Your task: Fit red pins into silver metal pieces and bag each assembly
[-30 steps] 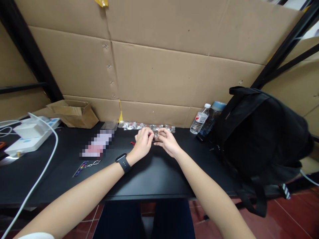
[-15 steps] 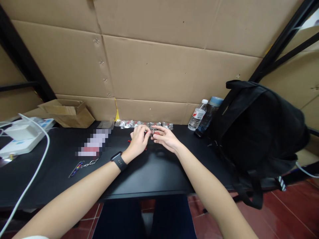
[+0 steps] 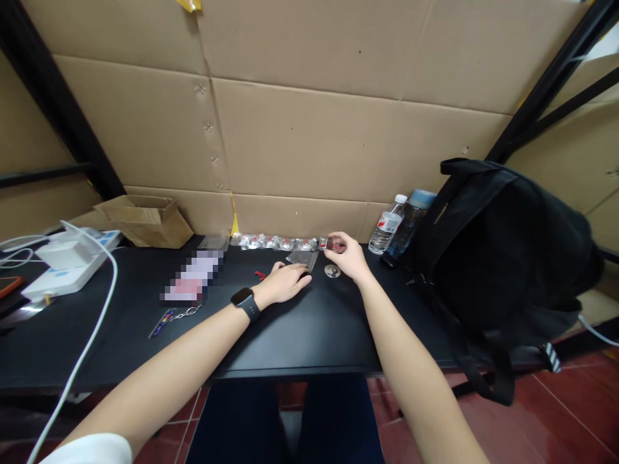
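Note:
My left hand point(image 3: 286, 283) lies palm down on the black table, fingers stretched out. Its fingertips are at the near edge of a small clear plastic bag point(image 3: 300, 258); whether they press on it I cannot tell. To the right, my right hand point(image 3: 351, 259) has thumb and fingers closed around a small shiny packet point(image 3: 323, 243) with red in it, at the right end of a row of silvery wrapped packets point(image 3: 271, 241). A round silver metal disc point(image 3: 333, 270) lies just below the right hand. Small red pieces point(image 3: 260, 276) lie left of my left hand.
A water bottle point(image 3: 387, 225) and a blue-lidded bottle point(image 3: 411, 216) stand beside a black backpack point(image 3: 507, 258). Leftward are a blurred-out card point(image 3: 196, 277), a keychain point(image 3: 162, 322), a paper bag point(image 3: 149, 222) and a power strip point(image 3: 68, 274) with a white cable point(image 3: 91, 335).
My hands have parted from a small metal thing held between them. The right moved right to the packets, and the left flattened on the table. The disc and clear bag now show.

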